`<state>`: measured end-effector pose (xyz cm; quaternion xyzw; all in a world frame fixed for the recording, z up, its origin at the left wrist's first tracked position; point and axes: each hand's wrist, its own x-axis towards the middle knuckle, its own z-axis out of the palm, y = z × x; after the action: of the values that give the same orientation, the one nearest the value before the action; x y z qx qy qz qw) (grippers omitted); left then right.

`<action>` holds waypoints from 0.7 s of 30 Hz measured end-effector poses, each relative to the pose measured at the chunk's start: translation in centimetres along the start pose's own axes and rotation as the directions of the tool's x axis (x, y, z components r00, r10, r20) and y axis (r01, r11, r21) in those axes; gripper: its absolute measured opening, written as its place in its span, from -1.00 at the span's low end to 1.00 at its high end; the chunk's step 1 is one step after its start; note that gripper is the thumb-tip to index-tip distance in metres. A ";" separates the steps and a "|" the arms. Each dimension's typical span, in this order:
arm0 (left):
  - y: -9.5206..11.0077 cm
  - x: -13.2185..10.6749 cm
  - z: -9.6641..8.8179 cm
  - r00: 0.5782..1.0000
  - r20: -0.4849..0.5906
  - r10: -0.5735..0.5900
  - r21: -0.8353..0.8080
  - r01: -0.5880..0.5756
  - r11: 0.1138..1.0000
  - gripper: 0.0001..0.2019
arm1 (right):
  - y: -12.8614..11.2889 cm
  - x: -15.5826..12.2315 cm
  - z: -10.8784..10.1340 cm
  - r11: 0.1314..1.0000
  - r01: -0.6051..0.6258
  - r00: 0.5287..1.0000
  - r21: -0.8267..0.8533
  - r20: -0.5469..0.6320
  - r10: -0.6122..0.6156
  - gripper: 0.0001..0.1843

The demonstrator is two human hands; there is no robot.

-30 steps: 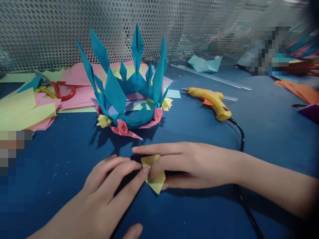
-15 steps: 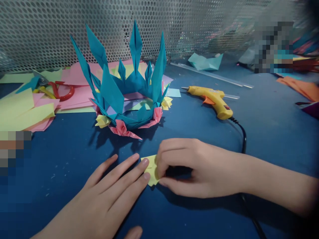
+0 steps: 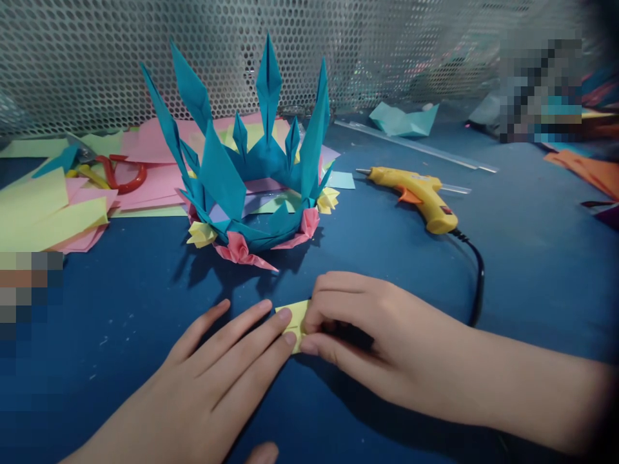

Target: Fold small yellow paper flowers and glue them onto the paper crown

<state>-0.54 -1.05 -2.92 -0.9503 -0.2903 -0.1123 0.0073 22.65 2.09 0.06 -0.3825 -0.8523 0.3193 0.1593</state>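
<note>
A small folded piece of yellow paper (image 3: 296,316) lies on the blue table between my hands. My left hand (image 3: 213,367) is flat with its fingers stretched out, two fingertips resting on the paper's left edge. My right hand (image 3: 358,335) has its thumb and curled fingers closed at the paper's right side, covering part of it. Just beyond my hands stands a teal origami crown (image 3: 222,174) with tall pointed spikes. Around its base sit pink folded paper pieces (image 3: 238,248) and yellow paper flowers (image 3: 202,234).
A yellow glue gun (image 3: 411,190) lies at the right, its black cord (image 3: 478,283) running behind my right arm. Clear glue sticks (image 3: 416,147) and a light teal paper piece (image 3: 403,121) are farther back. Red-handled scissors (image 3: 128,177) rest among coloured sheets (image 3: 39,206) at left.
My right thumb has moved left along the lower edge of the yellow paper, and less of that edge shows. My left hand stays nearly still. The view has shifted slightly.
</note>
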 end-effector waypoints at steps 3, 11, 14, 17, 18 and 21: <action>0.0 0.0 0.0 1.000 -0.012 -0.005 -0.032 0.004 0.999 -0.44 | -0.4 -0.1 0.3 0.996 -0.088 0.995 0.010 -0.052 0.089 -0.81; 0.0 0.0 0.0 1.000 -0.022 0.006 -0.023 -0.006 1.000 -0.46 | -0.8 -0.3 1.0 0.982 -0.187 0.978 -0.019 -0.102 0.184 -0.81; 0.1 0.0 -0.1 1.000 -0.014 0.012 -0.002 -0.012 1.000 -0.49 | -1.0 -0.3 1.4 0.979 -0.192 0.973 -0.068 -0.144 0.181 -0.78; 0.2 -0.1 -0.2 1.000 0.007 0.005 0.010 -0.005 1.000 -0.46 | -1.3 -0.4 1.6 0.970 -0.211 0.967 -0.120 -0.174 0.189 -0.79; 0.2 -0.1 -0.3 1.000 0.010 0.001 0.011 -0.001 1.000 -0.46 | -1.3 -0.4 1.6 0.967 -0.215 0.966 -0.136 -0.178 0.190 -0.79; 0.3 0.0 -0.4 1.000 0.013 -0.001 0.015 0.001 1.000 -0.44 | -1.4 -0.5 1.5 0.959 -0.214 0.967 -0.185 -0.181 0.181 -0.79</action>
<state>-0.49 -1.36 -2.55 -0.9508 -0.2916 -0.1040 0.0124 21.39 0.37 -0.12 -0.5049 -0.8220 0.2128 0.1554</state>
